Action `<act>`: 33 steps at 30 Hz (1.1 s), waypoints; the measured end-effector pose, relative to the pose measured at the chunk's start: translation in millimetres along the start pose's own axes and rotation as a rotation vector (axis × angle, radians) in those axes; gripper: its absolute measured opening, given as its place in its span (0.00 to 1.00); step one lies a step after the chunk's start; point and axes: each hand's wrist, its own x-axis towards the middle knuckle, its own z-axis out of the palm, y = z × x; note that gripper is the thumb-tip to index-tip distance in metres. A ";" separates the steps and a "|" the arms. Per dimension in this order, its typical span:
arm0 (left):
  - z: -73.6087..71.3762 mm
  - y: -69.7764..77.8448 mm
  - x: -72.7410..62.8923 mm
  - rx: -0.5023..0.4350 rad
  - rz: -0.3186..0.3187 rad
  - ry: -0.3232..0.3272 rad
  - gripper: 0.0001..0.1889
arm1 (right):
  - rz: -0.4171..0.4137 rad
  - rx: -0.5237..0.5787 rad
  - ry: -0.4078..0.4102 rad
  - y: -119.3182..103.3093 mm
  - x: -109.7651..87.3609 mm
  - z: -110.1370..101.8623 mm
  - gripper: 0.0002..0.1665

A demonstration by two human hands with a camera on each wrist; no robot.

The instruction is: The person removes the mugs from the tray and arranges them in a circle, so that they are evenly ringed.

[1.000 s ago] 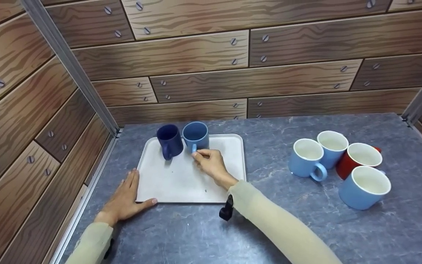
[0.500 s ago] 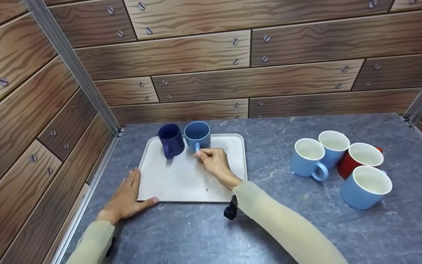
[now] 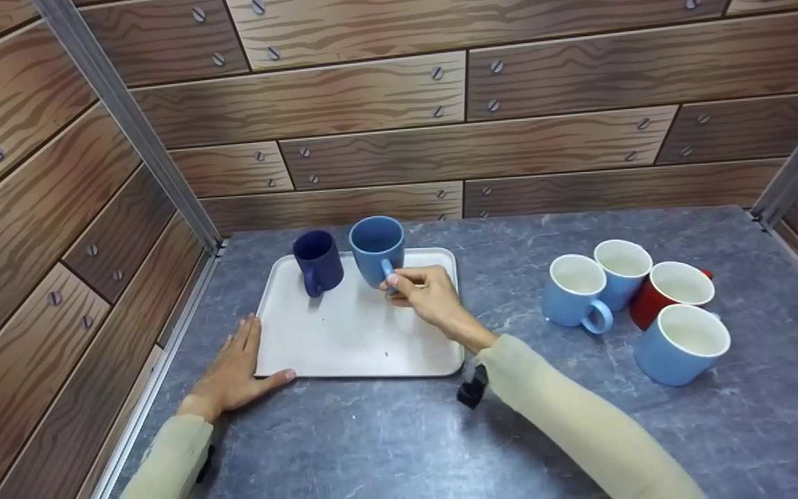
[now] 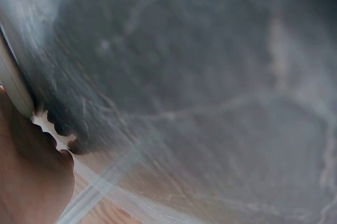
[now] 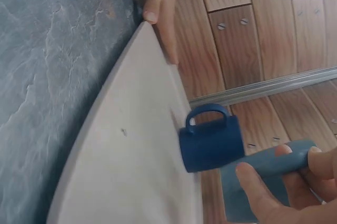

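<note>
Pinches blue mug (image 3: 375, 254) by its handle (image 3: 386, 267) with right hand (image 3: 431, 296), just beyond fingertips (image 3: 395, 281), likely for a secure one-handed hold | rests left hand (image 3: 231, 371) straight-fingered, gripping nothing, round corner of tray (image 3: 347, 339), likely as a brace

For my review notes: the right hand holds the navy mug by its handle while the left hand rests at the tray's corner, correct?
Not the navy mug: the head view shows the right hand holding the medium-blue mug by its handle. The left hand is as you say.
</note>
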 end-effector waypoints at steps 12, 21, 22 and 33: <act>1.5 -3.0 0.1 -0.008 0.016 0.013 0.67 | -0.145 -0.012 -0.123 -20.6 -39.6 -48.1 0.19; 0.6 -1.4 0.8 0.003 0.022 0.008 0.66 | -0.178 0.013 -0.155 -28.9 -80.4 -91.4 0.19; 0.7 -1.7 0.6 0.005 0.021 0.010 0.66 | -0.187 0.002 -0.157 -29.2 -84.5 -96.6 0.20; 1.8 -2.6 0.1 0.004 0.020 0.008 0.67 | -0.300 -0.027 -0.159 -33.1 -125.5 -149.1 0.16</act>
